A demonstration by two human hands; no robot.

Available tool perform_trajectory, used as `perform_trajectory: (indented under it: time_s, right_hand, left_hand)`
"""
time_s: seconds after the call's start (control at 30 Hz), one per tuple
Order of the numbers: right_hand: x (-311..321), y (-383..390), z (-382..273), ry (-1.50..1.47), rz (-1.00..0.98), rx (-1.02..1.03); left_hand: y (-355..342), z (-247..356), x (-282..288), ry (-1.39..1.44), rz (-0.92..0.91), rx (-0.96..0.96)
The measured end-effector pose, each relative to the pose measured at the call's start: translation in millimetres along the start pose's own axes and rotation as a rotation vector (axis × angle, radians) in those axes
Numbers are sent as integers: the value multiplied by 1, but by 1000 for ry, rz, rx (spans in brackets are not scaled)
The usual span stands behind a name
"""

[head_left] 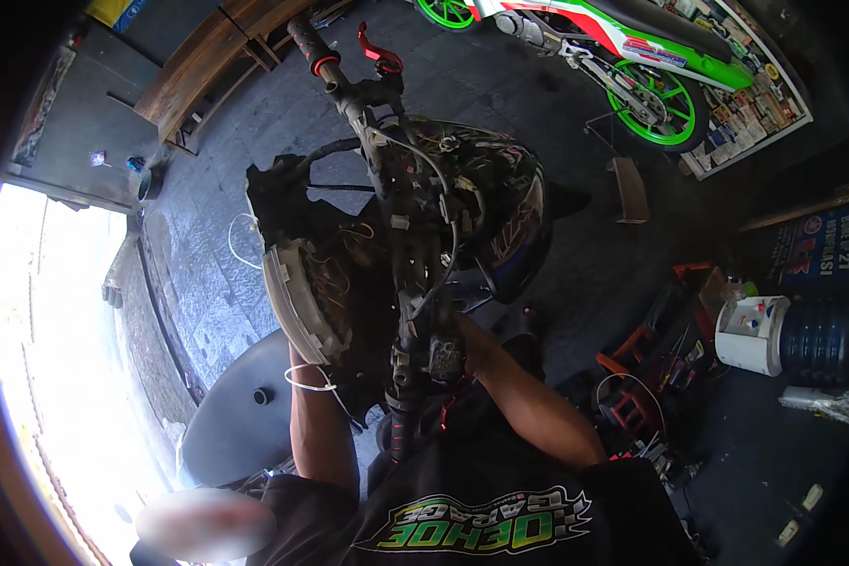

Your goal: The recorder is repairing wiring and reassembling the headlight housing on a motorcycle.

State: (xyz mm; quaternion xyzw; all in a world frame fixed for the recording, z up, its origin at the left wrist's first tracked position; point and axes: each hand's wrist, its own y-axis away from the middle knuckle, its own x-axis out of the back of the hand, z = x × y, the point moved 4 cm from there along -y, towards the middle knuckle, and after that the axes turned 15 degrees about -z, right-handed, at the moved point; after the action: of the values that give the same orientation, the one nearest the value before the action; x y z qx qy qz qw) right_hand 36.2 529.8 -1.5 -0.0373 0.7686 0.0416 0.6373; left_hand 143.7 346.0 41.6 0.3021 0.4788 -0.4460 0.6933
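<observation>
A stripped motorcycle front end stands before me, its dark handlebar (406, 274) running from near my chest to the far grip (302, 42). Beside that grip is a red brake lever (379, 57). My left forearm (321, 424) reaches up beneath the pale, curved headlight unit (297, 302), which hides the hand. On the other side, my right hand (472, 344) reaches in under the handlebar, close to a dark square housing (446, 358); its fingers are out of sight. Loose cables and wires run along the bar, and a white wire (307, 385) loops by my left wrist.
A grey rounded panel (241, 406) lies at the left. To the right are a red tool rack (646, 349) and a water dispenser with a blue bottle (750, 335). A green-wheeled motorcycle (632, 57) stands far right, a wooden bench (198, 71) far left.
</observation>
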Motion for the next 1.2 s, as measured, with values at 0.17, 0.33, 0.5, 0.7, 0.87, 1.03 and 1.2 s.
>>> perform_trajectory:
  time_s: [0.17,0.33,0.5,0.7,0.87,1.03,1.2]
  right_hand:
    - [-22,1,-8,51,-111,48]
    - [-5,-4,4,17,36,-36]
    - [6,-12,10,-236,-33,42]
    - [-7,-8,3,-167,131,-57]
    - [35,0,26,67,-37,116]
    - [27,9,16,-14,-43,2]
    - [3,0,6,-48,-204,25]
  left_hand:
    - [0,1,4,-2,17,-4]
    - [3,-5,1,-5,60,32]
    - [0,-13,4,-29,110,47]
    - [-1,-8,11,-37,172,-3]
    - [-4,5,9,-49,197,-74]
    - [5,-1,16,-30,236,-142]
    - [22,5,20,-15,281,-243]
